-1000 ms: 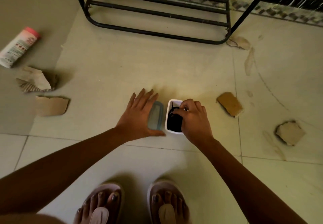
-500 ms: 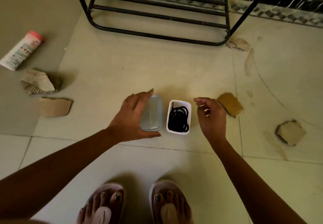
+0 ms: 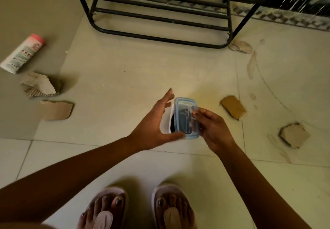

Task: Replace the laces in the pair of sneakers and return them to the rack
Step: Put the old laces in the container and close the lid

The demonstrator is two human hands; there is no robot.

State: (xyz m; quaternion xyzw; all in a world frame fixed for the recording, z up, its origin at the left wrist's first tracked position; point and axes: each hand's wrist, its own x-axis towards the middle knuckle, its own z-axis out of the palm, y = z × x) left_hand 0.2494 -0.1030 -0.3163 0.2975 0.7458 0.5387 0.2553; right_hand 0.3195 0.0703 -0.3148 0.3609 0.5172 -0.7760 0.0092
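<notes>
Black laces (image 3: 184,121) coiled inside small white container (image 3: 166,121), visible through clear blue-rimmed lid (image 3: 186,118). Lid sits tilted over container mouth, not flush; left edge of opening still exposed. Left hand (image 3: 153,128) cups container from left side, fingers spread, thumb along the bottom edge. Right hand (image 3: 212,128) pinches lid's right edge between thumb and fingertips. Both held above the tiled floor (image 3: 142,68), in front of person's sandalled feet (image 3: 141,209). Black metal rack (image 3: 160,14) stands further ahead, visible shelves bare. No sneakers in view. Floor clutter: torn cardboard pieces (image 3: 233,107) left and right, white bottle with pink cap (image 3: 22,53) lying far left.
</notes>
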